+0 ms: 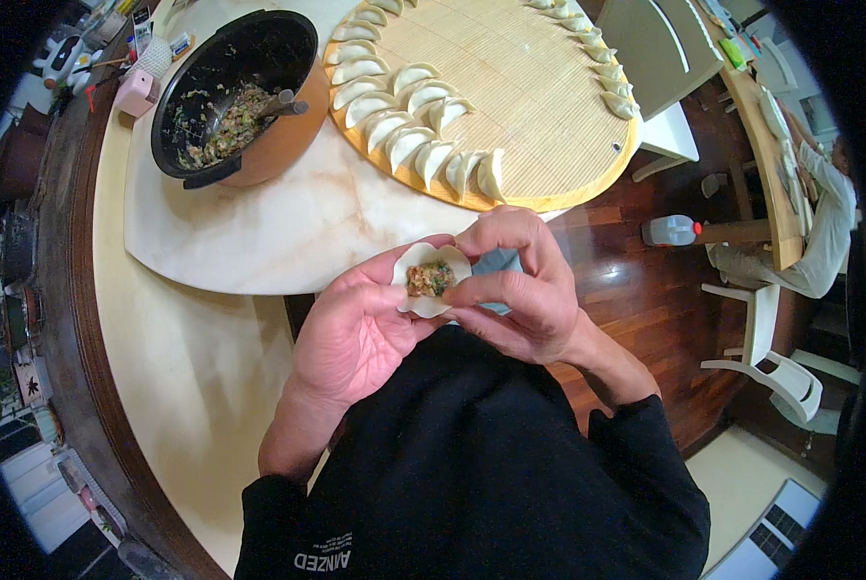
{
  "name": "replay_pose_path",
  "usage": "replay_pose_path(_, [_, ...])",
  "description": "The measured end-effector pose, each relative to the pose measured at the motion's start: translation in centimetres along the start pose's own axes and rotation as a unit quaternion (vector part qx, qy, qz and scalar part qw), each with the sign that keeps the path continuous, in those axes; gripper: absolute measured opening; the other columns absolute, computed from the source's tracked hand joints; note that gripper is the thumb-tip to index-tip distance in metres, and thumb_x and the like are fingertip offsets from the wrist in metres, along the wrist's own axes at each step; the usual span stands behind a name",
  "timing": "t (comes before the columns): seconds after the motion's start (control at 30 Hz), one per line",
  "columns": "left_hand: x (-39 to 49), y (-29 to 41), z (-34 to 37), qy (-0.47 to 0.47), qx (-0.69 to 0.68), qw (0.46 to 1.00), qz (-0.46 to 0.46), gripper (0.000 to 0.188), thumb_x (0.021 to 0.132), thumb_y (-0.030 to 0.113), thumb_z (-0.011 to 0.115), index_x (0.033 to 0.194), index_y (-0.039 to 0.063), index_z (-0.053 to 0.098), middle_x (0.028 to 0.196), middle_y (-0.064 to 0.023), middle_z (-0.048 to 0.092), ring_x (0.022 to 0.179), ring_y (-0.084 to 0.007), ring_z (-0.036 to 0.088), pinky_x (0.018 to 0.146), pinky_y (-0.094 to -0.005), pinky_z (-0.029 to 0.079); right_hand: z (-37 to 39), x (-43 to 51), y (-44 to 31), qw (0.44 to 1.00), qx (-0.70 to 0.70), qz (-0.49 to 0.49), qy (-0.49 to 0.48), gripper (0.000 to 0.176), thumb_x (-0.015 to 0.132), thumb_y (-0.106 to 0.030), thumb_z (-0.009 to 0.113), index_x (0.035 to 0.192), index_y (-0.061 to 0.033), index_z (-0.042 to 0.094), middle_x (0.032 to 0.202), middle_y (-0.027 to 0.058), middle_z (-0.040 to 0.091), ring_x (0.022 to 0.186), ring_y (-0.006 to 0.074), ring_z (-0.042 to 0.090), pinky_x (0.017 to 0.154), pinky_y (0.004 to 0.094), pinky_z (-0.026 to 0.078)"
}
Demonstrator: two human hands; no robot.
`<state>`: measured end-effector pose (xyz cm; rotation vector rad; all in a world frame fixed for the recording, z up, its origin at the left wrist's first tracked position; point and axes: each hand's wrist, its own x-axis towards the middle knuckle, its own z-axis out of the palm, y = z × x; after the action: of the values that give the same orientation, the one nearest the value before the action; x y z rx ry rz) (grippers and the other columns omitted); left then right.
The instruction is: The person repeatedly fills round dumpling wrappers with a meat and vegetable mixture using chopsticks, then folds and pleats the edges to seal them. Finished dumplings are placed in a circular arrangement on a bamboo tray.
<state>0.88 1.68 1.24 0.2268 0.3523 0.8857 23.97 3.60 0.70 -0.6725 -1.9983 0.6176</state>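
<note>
Between my two hands is a round dumpling wrapper [422,304], open flat, with a mound of minced filling [430,278] at its centre. My left hand [364,326] cradles it from the left, thumb on its edge. Fingers and thumb of my right hand [523,283] grip its right edge. Beyond them, rows of folded dumplings [407,145] rest on a round bamboo tray [534,145], along its left, near and right sides. A black-lined pot [288,145] at the upper left contains more filling [240,119] and a utensil with its handle [288,107] against the rim.
The pot and tray stand on a marble-patterned table [259,225]. A pink box [137,93] is beside the pot. White chairs [763,326] and a plastic jug [671,230] are on the wooden floor at right. Another person [824,217] sits at a wooden table [788,239].
</note>
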Motion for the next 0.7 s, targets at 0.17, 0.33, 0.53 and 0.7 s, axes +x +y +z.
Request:
replay_pose_path(0.17, [-0.7,-0.4,-0.3,-0.005,0.112,0.993,0.018,0.067,0.095,-0.006,0.063,0.159,-0.011,0.044,0.152,-0.0189,0.059,0.138,-0.024,0.061,0.12,-0.0423,0.049,1.1,0.1,-0.4,0.992,0.088,0.078,0.049,0.018,0.086,-0.007,0.089,0.099,-0.005,0.076,0.127,0.0174,0.063,0.118,0.029,0.063,0.099,0.0382,0.051])
replay_pose_path(0.33, [-1.0,-0.9,-0.1,0.043,0.2,0.978,0.034,0.066,0.096,-0.007,0.07,0.159,-0.007,0.047,0.146,-0.0132,0.064,0.131,-0.016,0.064,0.114,-0.035,0.054,1.8,0.4,-0.5,0.979,0.141,0.135,0.052,0.019,0.086,-0.007,0.089,0.099,-0.0045,0.076,0.13,0.0157,0.06,0.118,0.0262,0.061,0.101,0.0375,0.05])
replay_pose_path(0.53, [-1.6,-1.5,-0.1,0.064,0.262,0.96,0.076,0.05,0.107,0.0,0.067,0.154,-0.007,0.053,0.137,-0.0133,0.069,0.116,-0.016,0.071,0.102,-0.0297,0.06,2.4,0.7,-0.5,0.957,0.215,0.189,0.05,0.018,0.088,-0.007,0.087,0.101,-0.0038,0.075,0.131,0.0138,0.058,0.116,0.0216,0.059,0.099,0.0329,0.049])
replay_pose_path(0.7, [-1.9,-1.3,-0.9,0.043,0.306,0.948,0.079,0.048,0.108,0.001,0.066,0.153,-0.008,0.054,0.135,-0.0138,0.07,0.115,-0.0171,0.071,0.102,-0.0308,0.06,2.0,0.8,-1.0,0.948,0.226,0.225,0.016,0.023,0.09,-0.008,0.086,0.111,-0.0022,0.077,0.138,0.016,0.058,0.124,0.0227,0.058,0.101,0.0346,0.05])
